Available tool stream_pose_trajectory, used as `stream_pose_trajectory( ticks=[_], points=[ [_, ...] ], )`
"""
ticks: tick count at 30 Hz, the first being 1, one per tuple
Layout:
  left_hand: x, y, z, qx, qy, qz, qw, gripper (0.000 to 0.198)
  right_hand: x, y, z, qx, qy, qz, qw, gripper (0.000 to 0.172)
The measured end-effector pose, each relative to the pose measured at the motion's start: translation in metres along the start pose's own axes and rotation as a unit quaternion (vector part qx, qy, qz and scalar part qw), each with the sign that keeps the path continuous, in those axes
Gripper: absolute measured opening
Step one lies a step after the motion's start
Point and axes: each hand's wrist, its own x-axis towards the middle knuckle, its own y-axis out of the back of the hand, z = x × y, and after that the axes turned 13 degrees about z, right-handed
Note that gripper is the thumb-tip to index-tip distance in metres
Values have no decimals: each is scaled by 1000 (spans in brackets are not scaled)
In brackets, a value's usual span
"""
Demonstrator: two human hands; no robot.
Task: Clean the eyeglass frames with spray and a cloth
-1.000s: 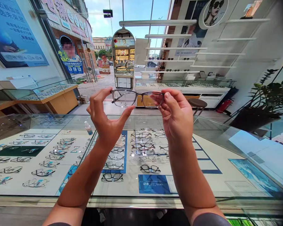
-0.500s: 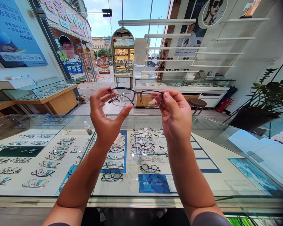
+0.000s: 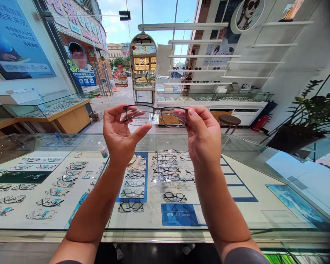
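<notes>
I hold a pair of dark-framed glasses [image 3: 156, 116] up at chest height in front of me, lenses facing outward toward the shop window. My left hand [image 3: 120, 135] pinches the left end of the frame between thumb and fingers. My right hand [image 3: 204, 136] grips the right end the same way. Both hands hover above a glass display counter [image 3: 247, 161]. A crumpled beige cloth [image 3: 135, 163] lies on the counter glass just below my left wrist.
Under the counter glass lie several rows of glasses [image 3: 165, 172] on white and blue pads. A small spray bottle [image 3: 102, 149] stands on the counter to the left. A potted plant [image 3: 308, 121] is at the right, a round stool [image 3: 230, 121] beyond the counter.
The glasses and both hands have drifted slightly left, and the frame has tilted a little. The cloth under my left wrist shows more now.
</notes>
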Motion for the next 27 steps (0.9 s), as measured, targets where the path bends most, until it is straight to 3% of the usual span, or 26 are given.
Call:
stream_pose_trajectory(
  ticks=[7,14,19,27],
  points=[
    [1,-1,0,-19,34,7,999,72,-3,0,-4,9,-12,-11,1000,19],
    [3,3,-6,-9,43,-7,999,74,-3,1,-3,-54,0,-17,998,24],
    [0,2,-8,26,16,-13,999,77,0,3,0,-65,14,-23,998,29],
    [-11,-11,13,21,-39,39,998,71,5,0,7,-4,-28,4,1000,20]
  ],
)
